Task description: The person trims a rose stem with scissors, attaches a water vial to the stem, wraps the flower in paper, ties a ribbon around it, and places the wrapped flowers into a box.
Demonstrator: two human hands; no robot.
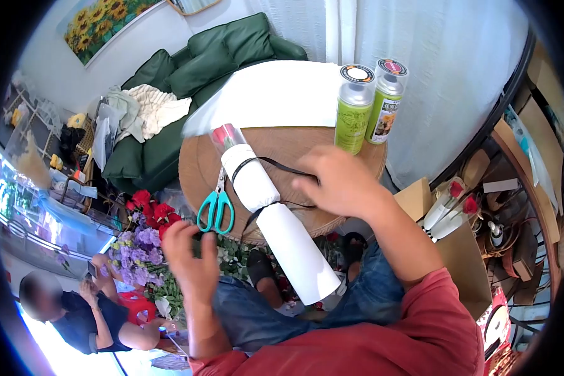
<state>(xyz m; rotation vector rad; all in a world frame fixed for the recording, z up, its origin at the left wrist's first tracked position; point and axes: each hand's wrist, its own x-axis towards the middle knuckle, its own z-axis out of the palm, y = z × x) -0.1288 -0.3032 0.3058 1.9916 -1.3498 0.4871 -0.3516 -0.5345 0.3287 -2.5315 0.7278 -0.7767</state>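
Observation:
A single red rose [222, 136] in a clear sleeve pokes out of a white paper wrap [297, 254], which lies slanted across the round table's front edge toward my lap. Black ribbon [276, 164] circles the wrap's upper part and its waist, with loose ends hanging. My right hand [341, 182] is above the table, right of the wrap, its fingers closed on a ribbon end. Left of the wrap, my left hand [194, 260] hangs in the air with thumb and fingers apart, holding nothing. Teal-handled scissors [216, 210] lie on the table between the left hand and the rose.
Two spray cans [355, 113] stand at the back right of the wooden table [200, 156], near white sheets [282, 94]. Red and purple flowers [141, 244] are at the left. Wrapped roses [448, 210] stand in a box at right. Another person sits at lower left.

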